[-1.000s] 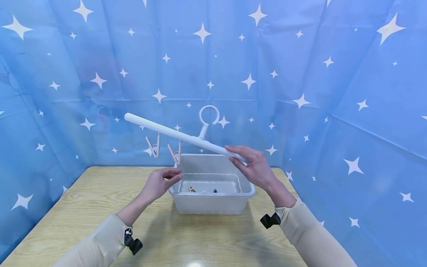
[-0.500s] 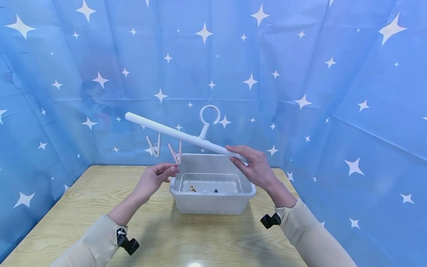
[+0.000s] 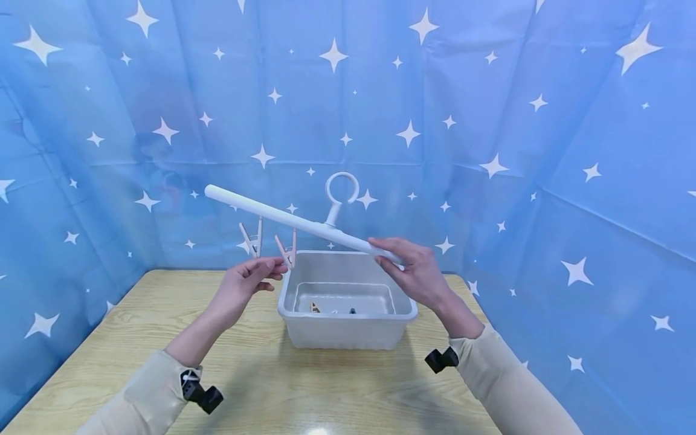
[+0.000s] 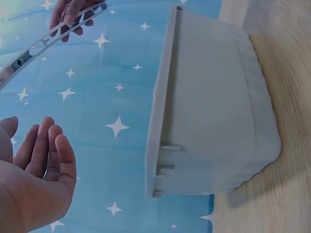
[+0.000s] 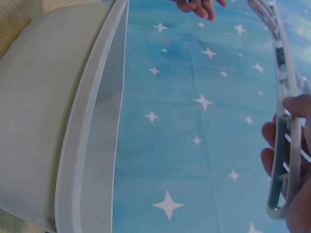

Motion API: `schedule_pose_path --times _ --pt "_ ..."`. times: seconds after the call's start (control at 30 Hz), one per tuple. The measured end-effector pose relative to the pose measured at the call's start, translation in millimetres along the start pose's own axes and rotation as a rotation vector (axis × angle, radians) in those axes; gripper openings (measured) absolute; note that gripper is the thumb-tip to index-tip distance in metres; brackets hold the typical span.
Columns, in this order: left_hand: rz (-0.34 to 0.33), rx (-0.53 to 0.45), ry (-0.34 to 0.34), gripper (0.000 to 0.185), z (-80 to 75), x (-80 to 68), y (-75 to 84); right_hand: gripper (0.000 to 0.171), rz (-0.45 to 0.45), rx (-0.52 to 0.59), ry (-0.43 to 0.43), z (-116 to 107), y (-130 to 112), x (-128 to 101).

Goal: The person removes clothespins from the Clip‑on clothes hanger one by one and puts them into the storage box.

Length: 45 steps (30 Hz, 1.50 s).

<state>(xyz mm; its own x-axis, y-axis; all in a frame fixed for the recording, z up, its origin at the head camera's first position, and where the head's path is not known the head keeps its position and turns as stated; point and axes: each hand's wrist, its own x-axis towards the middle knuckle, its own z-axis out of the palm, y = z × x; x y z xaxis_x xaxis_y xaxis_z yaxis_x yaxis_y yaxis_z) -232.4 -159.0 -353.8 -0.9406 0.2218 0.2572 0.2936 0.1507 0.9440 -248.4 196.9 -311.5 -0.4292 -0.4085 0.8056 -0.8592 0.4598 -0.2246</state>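
My right hand (image 3: 415, 272) grips the right end of a white clip hanger (image 3: 261, 208), which tilts with its left end higher. A ring-shaped hook (image 3: 341, 187) rises from the bar's middle. Two pale pink clothespins hang under the left half, one farther left (image 3: 258, 238) and one nearer the middle (image 3: 287, 248). In the right wrist view, fingers curl round the hollow underside of the hanger (image 5: 290, 136). My left hand (image 3: 241, 287) is just below the clothespins, its fingertips beside the inner one; the left wrist view shows its fingers (image 4: 46, 150) loosely bent, holding nothing visible.
A grey-white plastic bin (image 3: 348, 332) stands on the wooden table (image 3: 261, 386) beneath the hanger. Inside lie a few small items, among them a brown patterned one (image 3: 314, 307) and a dark one (image 3: 352, 311). A blue star-patterned curtain (image 3: 478, 145) surrounds the table.
My left hand has moved left and slightly up, from over the bin's left rim to beneath the clothespins. The right hand and the hanger have barely moved.
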Motion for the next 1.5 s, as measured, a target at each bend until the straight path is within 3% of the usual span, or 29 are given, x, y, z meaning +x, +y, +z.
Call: schedule_pose_path --times 0.3,0.53,0.77,0.9,1.3,1.5 --pt "0.033 -0.106 0.045 0.046 -4.1 1.8 13.2 0.04 0.005 -0.001 0.005 0 1 -1" --pt "0.061 -0.13 0.033 0.048 -5.8 1.3 21.3 0.04 0.0 0.005 0.008 0 1 -1" --pt "0.081 -0.188 0.029 0.038 -6.9 1.7 25.8 0.04 0.021 0.004 0.002 0 1 -1" --pt "0.087 -0.25 0.017 0.044 -7.1 1.3 29.4 0.04 0.024 0.009 0.004 0 1 -1" --pt "0.136 -0.397 -0.025 0.033 -8.4 0.4 32.1 0.041 0.018 -0.01 0.008 1 3 -2" --pt "0.183 -0.477 -0.085 0.044 -10.3 1.2 32.5 0.04 0.019 -0.006 0.004 1 3 -2"
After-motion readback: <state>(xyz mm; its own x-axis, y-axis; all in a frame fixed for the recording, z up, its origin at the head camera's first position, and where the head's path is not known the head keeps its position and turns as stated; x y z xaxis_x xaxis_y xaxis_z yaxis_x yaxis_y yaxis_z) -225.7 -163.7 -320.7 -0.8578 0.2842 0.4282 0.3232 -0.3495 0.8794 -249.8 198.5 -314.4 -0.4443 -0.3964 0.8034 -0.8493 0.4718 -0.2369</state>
